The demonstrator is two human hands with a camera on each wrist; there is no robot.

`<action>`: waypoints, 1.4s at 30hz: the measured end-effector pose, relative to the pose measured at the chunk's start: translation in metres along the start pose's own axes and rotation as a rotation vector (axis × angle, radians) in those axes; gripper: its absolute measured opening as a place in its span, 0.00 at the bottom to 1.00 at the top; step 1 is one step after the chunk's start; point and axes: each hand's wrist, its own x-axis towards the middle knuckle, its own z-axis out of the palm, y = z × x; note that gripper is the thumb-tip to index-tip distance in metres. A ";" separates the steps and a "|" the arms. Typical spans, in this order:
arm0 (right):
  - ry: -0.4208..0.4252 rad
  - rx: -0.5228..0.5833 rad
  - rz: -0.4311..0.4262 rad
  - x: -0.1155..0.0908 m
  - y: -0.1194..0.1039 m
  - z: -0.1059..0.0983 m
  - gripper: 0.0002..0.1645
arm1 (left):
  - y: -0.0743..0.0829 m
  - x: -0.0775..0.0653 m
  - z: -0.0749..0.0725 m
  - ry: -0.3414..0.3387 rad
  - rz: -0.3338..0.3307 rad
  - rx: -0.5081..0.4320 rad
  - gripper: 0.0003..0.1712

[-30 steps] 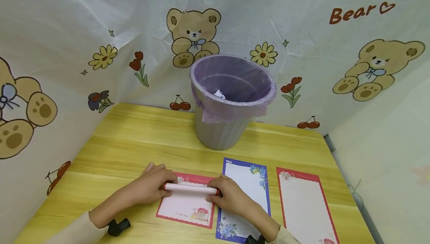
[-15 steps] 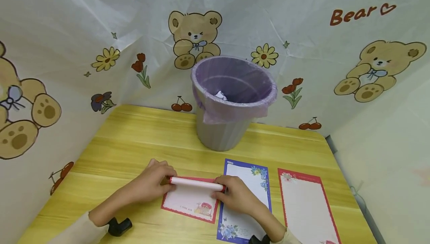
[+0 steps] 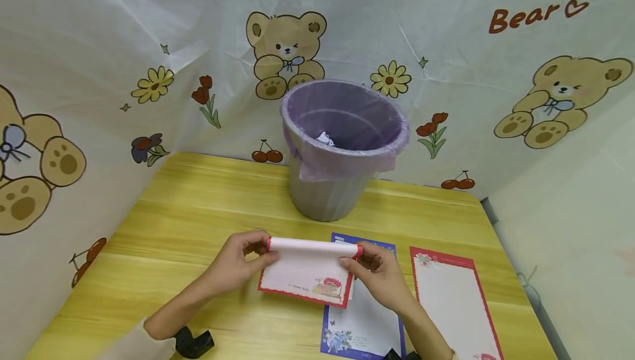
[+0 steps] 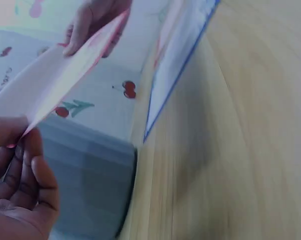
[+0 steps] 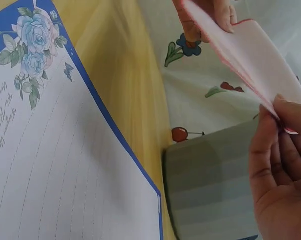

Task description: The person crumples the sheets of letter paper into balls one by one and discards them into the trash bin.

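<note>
A red-bordered sheet of letter paper is held up off the table, its far edge curled over into a roll. My left hand pinches its left side between thumb and fingers. On the opposite side, my right hand pinches the other end the same way. Both wrist views show the sheet bowed between the two hands, above the table top. Under its right part lies a blue-bordered sheet with blue roses, partly covered by the held paper and my right hand.
Another red-bordered sheet lies flat at the right. Behind the papers stands a grey bin with a purple liner, and crumpled white paper inside. The yellow wooden table meets a bear-printed cloth at the back.
Both hands have raised the red-bordered sheet from the table and moved it rightward and away from me. Its rolled part looks looser and wider now.
</note>
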 end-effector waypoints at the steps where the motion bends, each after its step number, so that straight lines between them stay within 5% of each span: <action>1: 0.019 0.008 -0.011 -0.002 0.000 -0.002 0.08 | 0.002 0.000 0.003 0.008 0.005 -0.045 0.04; 6: 0.138 0.048 -0.024 -0.009 -0.001 -0.007 0.06 | 0.006 0.001 0.018 0.034 0.044 -0.229 0.02; 11: 0.233 0.069 -0.024 -0.013 -0.002 -0.009 0.06 | 0.007 0.001 0.027 0.028 0.081 -0.307 0.03; 18: 0.249 0.075 -0.025 -0.016 -0.001 -0.010 0.09 | 0.010 0.002 0.028 0.046 0.060 -0.264 0.05; 25: 0.237 0.121 -0.146 -0.015 0.000 -0.014 0.40 | 0.014 0.008 0.028 0.061 0.130 -0.202 0.37; 35: 0.294 0.156 -0.246 -0.015 -0.001 -0.012 0.39 | 0.017 0.008 0.031 0.081 0.204 -0.198 0.37; 42: 0.317 0.163 -0.326 -0.015 -0.001 -0.010 0.31 | 0.017 0.010 0.034 0.122 0.272 -0.196 0.25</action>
